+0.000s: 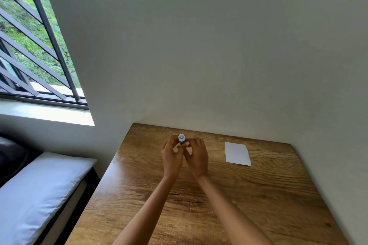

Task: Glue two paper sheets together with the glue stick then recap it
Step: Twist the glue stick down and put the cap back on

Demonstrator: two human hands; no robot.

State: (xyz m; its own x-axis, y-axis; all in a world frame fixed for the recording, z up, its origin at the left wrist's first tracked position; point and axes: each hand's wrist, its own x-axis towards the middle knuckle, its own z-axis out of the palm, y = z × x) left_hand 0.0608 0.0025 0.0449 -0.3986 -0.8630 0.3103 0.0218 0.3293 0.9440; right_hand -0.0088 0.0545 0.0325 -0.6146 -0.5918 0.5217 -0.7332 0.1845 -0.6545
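Both hands meet above the far middle of the wooden table [199, 215] around a small glue stick [181, 139] with a blue body and a white round top end facing the camera. My left hand [171, 157] holds it from the left with curled fingers. My right hand [197, 158] pinches its blue body from the right. Whether the white end is the cap or the bare glue is unclear. White paper [237, 153] lies flat on the table to the right of my hands, looking like one rectangle; a second sheet cannot be told apart.
The table stands in a corner, with a plain wall [219, 55] behind it and on its right. A barred window [33, 45] and a white cushion [33, 195] on a dark bench lie to the left, past the table's edge.
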